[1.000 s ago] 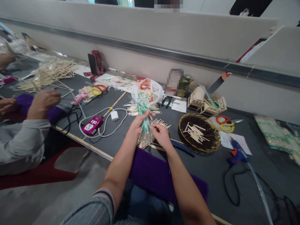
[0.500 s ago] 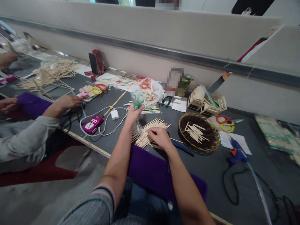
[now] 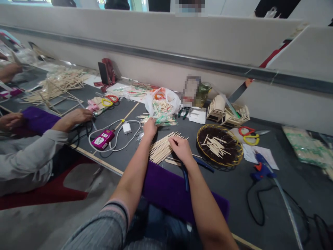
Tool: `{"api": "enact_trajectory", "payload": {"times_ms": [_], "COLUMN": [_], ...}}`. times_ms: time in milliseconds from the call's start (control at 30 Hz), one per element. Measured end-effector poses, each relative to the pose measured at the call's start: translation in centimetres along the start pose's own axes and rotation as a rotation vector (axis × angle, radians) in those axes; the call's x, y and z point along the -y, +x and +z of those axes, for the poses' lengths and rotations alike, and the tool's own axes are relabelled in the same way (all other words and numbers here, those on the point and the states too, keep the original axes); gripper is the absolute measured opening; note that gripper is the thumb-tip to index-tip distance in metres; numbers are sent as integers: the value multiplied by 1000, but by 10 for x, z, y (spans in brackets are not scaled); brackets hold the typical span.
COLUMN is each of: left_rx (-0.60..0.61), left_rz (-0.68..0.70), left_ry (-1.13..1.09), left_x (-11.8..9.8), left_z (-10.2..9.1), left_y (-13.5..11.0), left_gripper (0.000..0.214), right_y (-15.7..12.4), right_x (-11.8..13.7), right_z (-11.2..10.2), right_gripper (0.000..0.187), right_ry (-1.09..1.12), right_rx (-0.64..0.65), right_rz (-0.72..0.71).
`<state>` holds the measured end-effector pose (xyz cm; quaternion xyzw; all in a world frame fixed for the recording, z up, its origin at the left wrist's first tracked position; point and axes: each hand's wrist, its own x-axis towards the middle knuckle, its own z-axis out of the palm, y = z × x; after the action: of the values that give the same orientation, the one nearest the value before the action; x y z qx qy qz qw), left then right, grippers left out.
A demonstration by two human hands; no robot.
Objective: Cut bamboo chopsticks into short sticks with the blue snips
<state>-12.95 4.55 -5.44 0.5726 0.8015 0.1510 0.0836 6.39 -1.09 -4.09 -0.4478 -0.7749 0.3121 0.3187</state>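
Observation:
My left hand point(image 3: 150, 129) is closed on a crumpled clear plastic wrapper with green print point(image 3: 162, 120), held low over the table beside other packed sticks. A loose pile of thin wooden sticks point(image 3: 161, 147) lies fanned out between my hands. My right hand point(image 3: 180, 148) is curled at the right side of this pile, thumb and forefinger close together; what they grip, if anything, is hidden. Under my right wrist lie blue-handled pliers point(image 3: 204, 164), partly covered by it. A purple cloth pad point(image 3: 166, 191) stretches along the table edge below my forearms.
On the right, a yellow-rimmed basket point(image 3: 199, 146) holds short sticks; scissors point(image 3: 249, 134) and a blue glue gun point(image 3: 262, 170) lie beyond it. Behind are a white plastic bag point(image 3: 175, 100) and small wooden models point(image 3: 217, 107). At left sit a purple device with cable point(image 3: 104, 139) and a co-worker's hand point(image 3: 78, 116).
My left hand has lowered the plastic wrapper from upright above the sticks to near the table behind them. My right hand has shifted slightly right and away from me along the pile.

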Motion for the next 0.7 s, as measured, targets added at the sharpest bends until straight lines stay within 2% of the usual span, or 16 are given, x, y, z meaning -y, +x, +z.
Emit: {"api": "enact_trajectory", "payload": {"times_ms": [100, 200, 300, 400, 533, 700], "left_rx": [-60, -187, -307, -351, -293, -134], "left_rz": [-40, -60, 28, 106, 63, 1], "left_ry": [-78, -236, -535, -859, -1130, -1338], "left_x": [1, -1, -3, -6, -11, -23], "left_z": [-6, -16, -26, -33, -42, -46], "left_y": [0, -1, -3, -7, -19, -32], "left_gripper": [21, 22, 21, 22, 26, 30], "right_y": [0, 0, -1, -3, -4, -2], "right_x": [-2, -2, -1, 2, 6, 7], "right_z": [0, 1, 4, 11, 18, 14], "right_gripper": [27, 26, 31, 40, 42, 24], "right_ry": [-9, -46, -175, -329, -427, -427], "right_rx": [21, 52, 146, 288, 365, 368], "right_rz": [2, -27, -126, -214, -298, -325]}}
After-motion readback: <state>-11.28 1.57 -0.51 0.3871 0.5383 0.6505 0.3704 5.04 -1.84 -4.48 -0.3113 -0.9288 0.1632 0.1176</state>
